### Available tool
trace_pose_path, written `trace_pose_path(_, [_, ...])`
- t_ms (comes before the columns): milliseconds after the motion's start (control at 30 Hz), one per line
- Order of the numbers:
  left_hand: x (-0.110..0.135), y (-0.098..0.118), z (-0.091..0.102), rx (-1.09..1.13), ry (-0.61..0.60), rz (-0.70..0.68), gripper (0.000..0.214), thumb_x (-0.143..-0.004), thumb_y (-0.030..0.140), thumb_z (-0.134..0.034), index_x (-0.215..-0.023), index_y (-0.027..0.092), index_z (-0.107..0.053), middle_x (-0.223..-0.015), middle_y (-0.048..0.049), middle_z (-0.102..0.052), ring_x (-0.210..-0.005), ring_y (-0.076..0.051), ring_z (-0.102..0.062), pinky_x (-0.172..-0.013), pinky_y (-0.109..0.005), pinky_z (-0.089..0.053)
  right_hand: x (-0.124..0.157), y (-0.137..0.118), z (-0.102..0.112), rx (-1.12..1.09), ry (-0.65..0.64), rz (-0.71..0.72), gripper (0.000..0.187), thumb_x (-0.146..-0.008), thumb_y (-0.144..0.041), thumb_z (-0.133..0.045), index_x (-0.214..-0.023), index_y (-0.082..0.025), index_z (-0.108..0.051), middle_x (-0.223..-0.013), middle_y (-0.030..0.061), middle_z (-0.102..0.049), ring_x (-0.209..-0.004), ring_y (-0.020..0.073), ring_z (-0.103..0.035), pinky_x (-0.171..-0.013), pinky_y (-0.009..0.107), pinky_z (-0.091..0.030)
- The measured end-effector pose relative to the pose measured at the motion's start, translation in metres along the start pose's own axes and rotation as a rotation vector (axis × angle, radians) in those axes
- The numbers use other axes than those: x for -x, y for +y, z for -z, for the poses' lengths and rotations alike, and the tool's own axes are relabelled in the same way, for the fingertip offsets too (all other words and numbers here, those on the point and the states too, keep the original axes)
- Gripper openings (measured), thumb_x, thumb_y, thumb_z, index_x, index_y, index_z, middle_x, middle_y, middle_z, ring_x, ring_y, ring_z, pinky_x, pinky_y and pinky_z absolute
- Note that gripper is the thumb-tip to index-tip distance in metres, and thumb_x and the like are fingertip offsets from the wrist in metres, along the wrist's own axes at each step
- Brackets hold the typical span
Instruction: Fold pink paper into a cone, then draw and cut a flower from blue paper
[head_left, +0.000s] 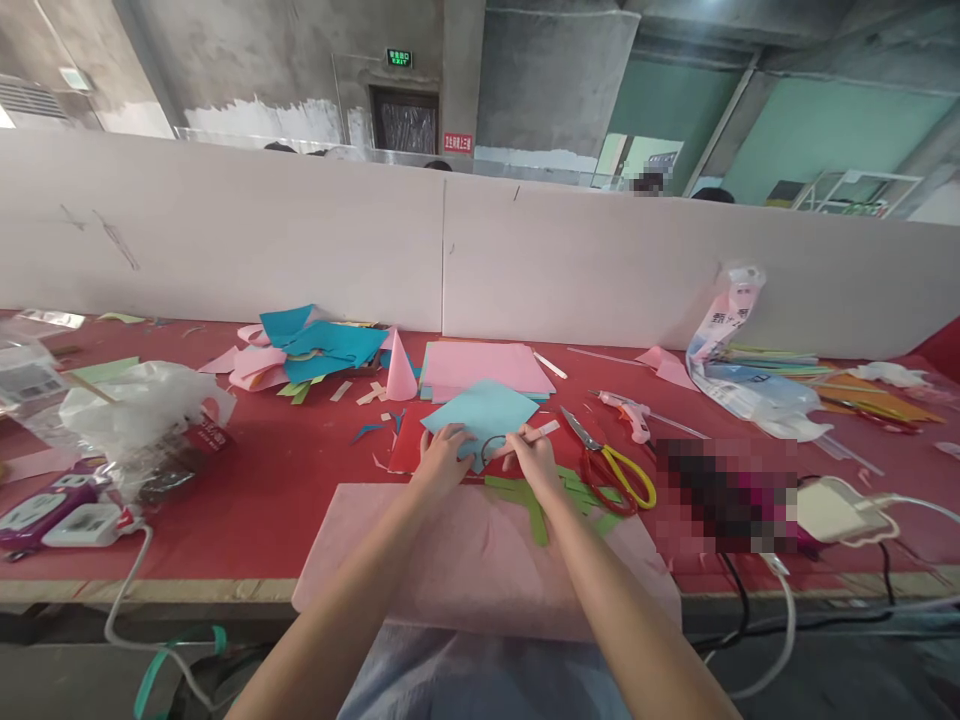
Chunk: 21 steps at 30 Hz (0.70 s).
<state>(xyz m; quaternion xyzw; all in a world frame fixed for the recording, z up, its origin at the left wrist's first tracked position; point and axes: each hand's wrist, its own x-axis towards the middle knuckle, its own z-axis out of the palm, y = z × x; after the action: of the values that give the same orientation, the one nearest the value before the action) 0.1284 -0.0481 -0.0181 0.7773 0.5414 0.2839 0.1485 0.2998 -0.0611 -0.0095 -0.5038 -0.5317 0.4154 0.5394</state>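
A light blue sheet of paper [484, 405] lies turned with one corner toward me, under both hands. My left hand [444, 455] rests on its left side with the fingers spread and pressing down. My right hand [531, 458] is closed in a pinch at the sheet's lower right. A thin dark curve [491, 442] shows by its fingertips; whether it is a drawn line or an object I cannot tell. Green paper strips [538, 522] lie under and beside my right wrist. Scissors [611, 465] with red and yellow handles lie open to the right.
A pink paper stack [480, 368] and a pink cone [400, 370] stand behind the sheet. Further right are a glue gun [630, 413] and a plastic bag [757, 390]. Blue and pink scraps [322, 345] pile up back left. A white partition [562, 265] closes the table's far side.
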Motion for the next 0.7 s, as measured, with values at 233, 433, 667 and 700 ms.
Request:
trace_pose_path(233, [0.002,0.006,0.007,0.024,-0.017,-0.001,0.027,-0.076,0.022,-0.053,-0.101,0.03,-0.06,-0.124,-0.0023,-0.05,-0.116,-0.023,-0.044,-0.103,-0.052,-0.012,0.0,0.001,0.0,0.051,-0.026,-0.008,0.02,-0.074,-0.031,-0.048,-0.058,-0.023,-0.037,-0.045,-0.0025,-0.062,-0.036,0.0139,-0.053,-0.041,0.023,-0.036])
trace_pose_path(433, [0.001,0.003,0.003,0.023,0.001,-0.012,0.028,-0.075,0.021,-0.054,-0.101,0.029,-0.06,-0.124,-0.0028,-0.051,-0.115,-0.024,-0.044,-0.103,-0.053,-0.012,0.002,-0.001,0.002,0.028,0.01,0.015,0.02,-0.072,-0.025,-0.047,-0.054,-0.022,-0.038,-0.043,-0.002,-0.061,-0.036,0.0119,-0.051,-0.043,0.023,-0.035])
trace_pose_path(667, [-0.002,0.0,0.002,0.037,0.028,-0.014,0.027,-0.076,0.02,-0.053,-0.1,0.029,-0.059,-0.124,-0.0031,-0.051,-0.115,-0.025,-0.045,-0.101,-0.054,-0.016,-0.003,-0.006,0.009,-0.253,0.241,0.045,0.023,-0.076,-0.038,-0.053,-0.064,-0.022,-0.042,-0.041,-0.0047,-0.055,-0.045,0.0144,-0.058,-0.053,0.025,-0.046])
trace_pose_path(700, [-0.002,0.001,0.004,0.044,0.043,-0.003,0.027,-0.077,0.02,-0.053,-0.102,0.029,-0.058,-0.125,-0.0034,-0.05,-0.115,-0.024,-0.045,-0.102,-0.054,-0.016,-0.003,-0.007,0.011,-0.269,0.274,0.059,0.023,-0.077,-0.04,-0.052,-0.066,-0.021,-0.045,-0.043,-0.0041,-0.057,-0.047,0.0144,-0.058,-0.053,0.026,-0.047])
